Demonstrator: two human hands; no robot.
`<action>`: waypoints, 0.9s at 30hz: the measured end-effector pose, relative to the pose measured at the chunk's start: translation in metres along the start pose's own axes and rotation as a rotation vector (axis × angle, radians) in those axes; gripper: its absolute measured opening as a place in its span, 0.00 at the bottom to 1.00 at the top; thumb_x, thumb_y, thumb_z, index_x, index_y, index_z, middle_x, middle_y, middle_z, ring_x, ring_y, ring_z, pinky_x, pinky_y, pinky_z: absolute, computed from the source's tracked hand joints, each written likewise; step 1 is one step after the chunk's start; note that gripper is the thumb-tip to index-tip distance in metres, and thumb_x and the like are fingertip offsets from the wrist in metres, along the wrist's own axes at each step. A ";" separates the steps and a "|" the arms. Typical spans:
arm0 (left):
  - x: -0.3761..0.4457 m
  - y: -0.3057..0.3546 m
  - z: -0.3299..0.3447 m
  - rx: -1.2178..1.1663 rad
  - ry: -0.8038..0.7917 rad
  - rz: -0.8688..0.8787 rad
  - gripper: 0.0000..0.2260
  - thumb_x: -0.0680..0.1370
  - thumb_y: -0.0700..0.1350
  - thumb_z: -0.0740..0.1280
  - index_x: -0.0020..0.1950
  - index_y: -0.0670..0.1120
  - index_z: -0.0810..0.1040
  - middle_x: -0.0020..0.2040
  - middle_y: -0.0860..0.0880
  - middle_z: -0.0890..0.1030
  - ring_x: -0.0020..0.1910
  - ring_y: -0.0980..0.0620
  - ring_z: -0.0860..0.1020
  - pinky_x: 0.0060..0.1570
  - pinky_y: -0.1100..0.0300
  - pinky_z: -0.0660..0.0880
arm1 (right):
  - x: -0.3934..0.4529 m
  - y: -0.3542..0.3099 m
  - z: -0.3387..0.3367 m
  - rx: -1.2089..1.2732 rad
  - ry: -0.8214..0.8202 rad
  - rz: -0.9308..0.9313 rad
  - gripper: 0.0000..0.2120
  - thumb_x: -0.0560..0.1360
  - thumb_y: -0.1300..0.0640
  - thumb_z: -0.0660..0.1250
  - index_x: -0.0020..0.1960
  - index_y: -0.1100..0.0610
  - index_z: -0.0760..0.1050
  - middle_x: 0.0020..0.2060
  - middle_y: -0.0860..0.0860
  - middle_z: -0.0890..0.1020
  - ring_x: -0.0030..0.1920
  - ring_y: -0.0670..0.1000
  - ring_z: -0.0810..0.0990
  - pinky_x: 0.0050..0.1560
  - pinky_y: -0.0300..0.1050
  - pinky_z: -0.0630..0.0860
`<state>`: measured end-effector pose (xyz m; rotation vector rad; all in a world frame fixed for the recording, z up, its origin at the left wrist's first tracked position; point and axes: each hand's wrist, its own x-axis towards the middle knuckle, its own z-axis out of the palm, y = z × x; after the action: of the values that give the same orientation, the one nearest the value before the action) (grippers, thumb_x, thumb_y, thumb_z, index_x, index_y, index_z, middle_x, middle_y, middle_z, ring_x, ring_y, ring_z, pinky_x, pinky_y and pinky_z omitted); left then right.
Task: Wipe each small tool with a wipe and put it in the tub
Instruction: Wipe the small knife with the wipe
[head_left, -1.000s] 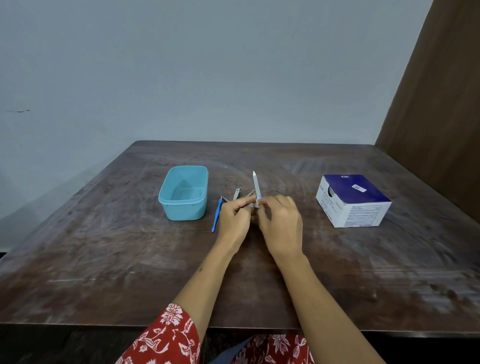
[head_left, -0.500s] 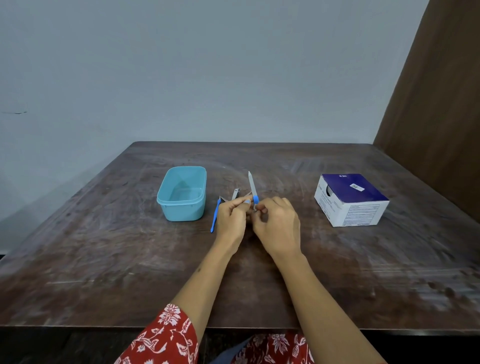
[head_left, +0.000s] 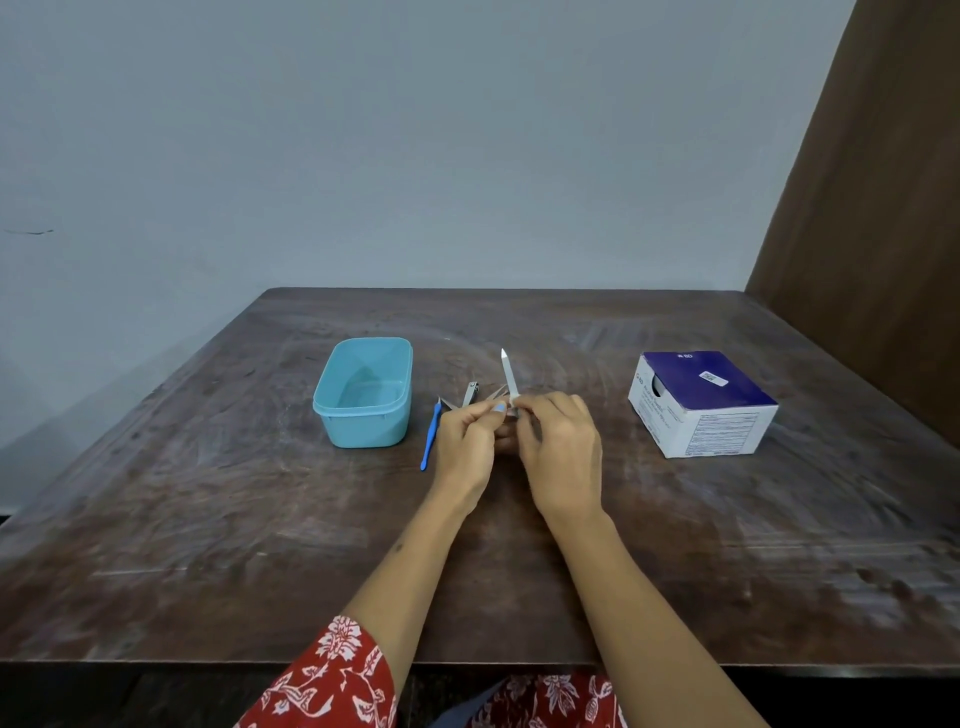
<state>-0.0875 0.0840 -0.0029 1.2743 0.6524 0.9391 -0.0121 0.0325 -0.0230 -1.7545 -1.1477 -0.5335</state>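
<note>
My left hand (head_left: 467, 441) and my right hand (head_left: 561, 452) meet at the table's middle, both pinching the lower end of a slim white-bladed file (head_left: 508, 375) whose tip points up and away. Its handle is hidden by my fingers, and I cannot make out a wipe between them. The light blue tub (head_left: 363, 395) stands open and empty-looking to the left. Between the tub and my left hand lie a blue-handled tool (head_left: 430, 441) and a metal nail clipper (head_left: 470, 393). More metal pieces (head_left: 497, 391) peek out behind my fingers.
A white and purple cardboard box (head_left: 701, 402) sits to the right on the dark wooden table (head_left: 208, 519). A brown panel (head_left: 883, 234) rises at the far right, and a grey wall stands behind the table.
The hands have stayed together on the file with small finger shifts. The blue part of its handle seen earlier is now covered by my fingers.
</note>
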 end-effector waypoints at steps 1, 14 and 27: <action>0.000 0.000 0.000 0.000 0.006 -0.002 0.14 0.79 0.34 0.58 0.42 0.46 0.81 0.37 0.46 0.81 0.34 0.56 0.80 0.37 0.63 0.78 | 0.000 0.000 0.000 0.005 -0.005 0.000 0.05 0.68 0.66 0.70 0.43 0.60 0.81 0.37 0.54 0.82 0.39 0.55 0.77 0.38 0.46 0.76; 0.003 -0.003 -0.002 0.027 0.048 0.017 0.11 0.78 0.36 0.60 0.48 0.43 0.82 0.38 0.47 0.82 0.38 0.54 0.80 0.41 0.62 0.78 | -0.001 -0.001 0.000 -0.022 -0.027 0.032 0.04 0.64 0.65 0.72 0.38 0.58 0.80 0.33 0.51 0.80 0.36 0.54 0.77 0.35 0.46 0.75; 0.002 -0.002 -0.001 -0.013 0.012 0.014 0.12 0.79 0.35 0.58 0.53 0.40 0.81 0.39 0.46 0.82 0.33 0.58 0.81 0.33 0.66 0.77 | -0.001 0.000 -0.002 0.041 -0.005 0.035 0.07 0.67 0.67 0.72 0.43 0.59 0.81 0.38 0.52 0.82 0.41 0.53 0.77 0.38 0.42 0.75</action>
<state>-0.0868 0.0860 -0.0053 1.2642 0.6472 0.9616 -0.0126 0.0305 -0.0223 -1.7381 -1.1217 -0.4813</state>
